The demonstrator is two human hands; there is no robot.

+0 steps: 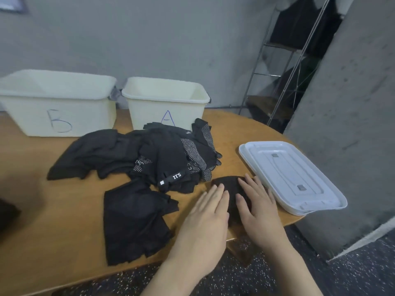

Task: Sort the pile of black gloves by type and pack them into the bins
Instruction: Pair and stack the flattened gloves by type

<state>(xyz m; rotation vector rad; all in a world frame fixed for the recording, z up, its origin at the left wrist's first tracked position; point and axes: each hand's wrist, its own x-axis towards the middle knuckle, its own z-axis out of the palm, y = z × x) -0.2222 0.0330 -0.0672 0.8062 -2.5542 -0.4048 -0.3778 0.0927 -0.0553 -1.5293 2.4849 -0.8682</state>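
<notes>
A pile of black gloves [149, 154] lies in the middle of the wooden table [53, 210], some plain, some with white dots, one with a "5.11" strap. Behind the pile stand two cream bins, bin B [57, 103] at left and bin A [164, 101] at right; I see nothing inside either. A black fingerless glove [132, 221] lies apart, near the front. My left hand [205, 223] and my right hand [256, 208] press flat with straight fingers on a small dark glove [229, 189] near the table's front right edge.
Two stacked white bin lids [292, 176] lie at the right end of the table, close to my right hand. A concrete pillar [346, 124] rises at right, with a metal rack [295, 71] behind it. The speckled floor shows below the table edge.
</notes>
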